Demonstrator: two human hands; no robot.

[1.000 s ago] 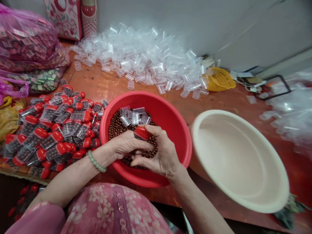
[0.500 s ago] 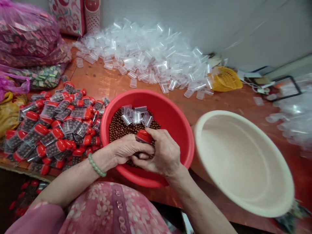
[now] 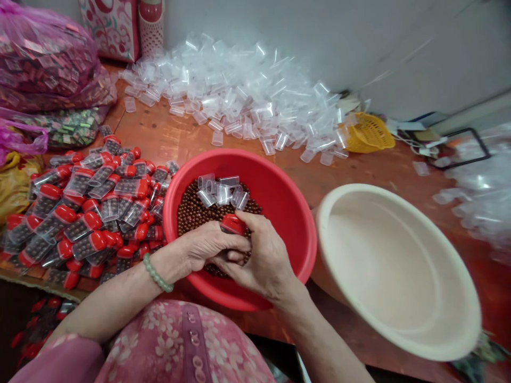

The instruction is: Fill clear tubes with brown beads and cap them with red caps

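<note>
Over a red basin (image 3: 279, 213), both my hands close around one small container with a red cap (image 3: 233, 224); its body is mostly hidden by fingers. My left hand (image 3: 209, 244), with a green bead bracelet at the wrist, grips it from the left. My right hand (image 3: 265, 255) wraps it from the right, the thumb at the cap's edge. Brown beads (image 3: 199, 213) cover the left part of the basin's bottom. Several clear plastic containers (image 3: 223, 194) without caps lie on the beads.
Red-capped containers filled with dark beads (image 3: 91, 213) are heaped at left, beside purple plastic bags (image 3: 48, 64). Clear containers (image 3: 247, 101) pile along the wall. A cream basin (image 3: 399, 276) stands at right; a yellow basket (image 3: 369, 133) lies behind it.
The whole view has shifted slightly. Both hands still hold the red-capped container above the beads, with the grip nearly the same.
</note>
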